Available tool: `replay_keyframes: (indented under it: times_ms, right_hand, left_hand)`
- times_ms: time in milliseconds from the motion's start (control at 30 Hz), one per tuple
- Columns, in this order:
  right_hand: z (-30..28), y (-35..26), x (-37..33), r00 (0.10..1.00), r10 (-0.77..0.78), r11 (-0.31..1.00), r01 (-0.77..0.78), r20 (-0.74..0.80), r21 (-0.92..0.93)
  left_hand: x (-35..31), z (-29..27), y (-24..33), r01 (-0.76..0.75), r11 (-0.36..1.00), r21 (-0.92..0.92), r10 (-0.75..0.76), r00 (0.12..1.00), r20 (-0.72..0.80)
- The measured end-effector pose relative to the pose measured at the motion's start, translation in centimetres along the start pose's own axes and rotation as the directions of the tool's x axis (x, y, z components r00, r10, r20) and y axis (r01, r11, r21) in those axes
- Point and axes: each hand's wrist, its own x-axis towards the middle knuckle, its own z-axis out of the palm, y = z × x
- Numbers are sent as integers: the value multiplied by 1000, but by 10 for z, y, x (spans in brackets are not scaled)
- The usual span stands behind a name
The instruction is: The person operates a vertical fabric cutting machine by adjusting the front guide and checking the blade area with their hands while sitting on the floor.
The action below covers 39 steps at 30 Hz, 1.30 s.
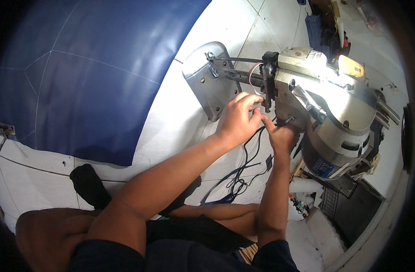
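Observation:
A cloth-cutting machine with a silver motor housing lies on its side, its flat metal base plate to the left and a dark upright bar between. My left hand is closed, fingertips bent against the dark metal bracket at the housing's left end. Whatever those fingertips hold is too small to make out. Just right of it, my right hand is under the housing. Its thumb points up near the left hand's thumb, and its other fingers are hidden. A thin pale wire loops beside the bracket.
White floor tiles lie under the machine. A large dark blue sheet covers the upper left. Black cables coil below my hands. My bent legs are close in front. Various items and a dark open compartment stand at the right.

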Motion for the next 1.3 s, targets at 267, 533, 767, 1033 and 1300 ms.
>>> replay_keyframes:
  times_ms: [267, 533, 767, 1033, 1300]
  right_hand:
    - [-7, -4, -1, 989, 101, 994, -106, 107, 40]
    - [-8, 0, 2, 977, 155, 971, -179, 147, 162]
    - [-9, -2, 2, 967, 192, 973, -209, 168, 94]
    - [-4, 1, 1, 970, 197, 977, -207, 140, 57]
    - [-6, -2, 5, 982, 134, 981, -151, 136, 124]
  left_hand:
    - [0, -3, -5, 43, 998, -38, -42, 999, 23]
    - [4, -2, -5, 74, 997, -7, -74, 997, 40]
    - [6, -3, -4, 101, 995, -6, -101, 994, 51]
    - [4, -3, -7, 99, 995, -29, -97, 993, 70]
    - [4, -4, -1, 42, 999, -11, -42, 999, 22]
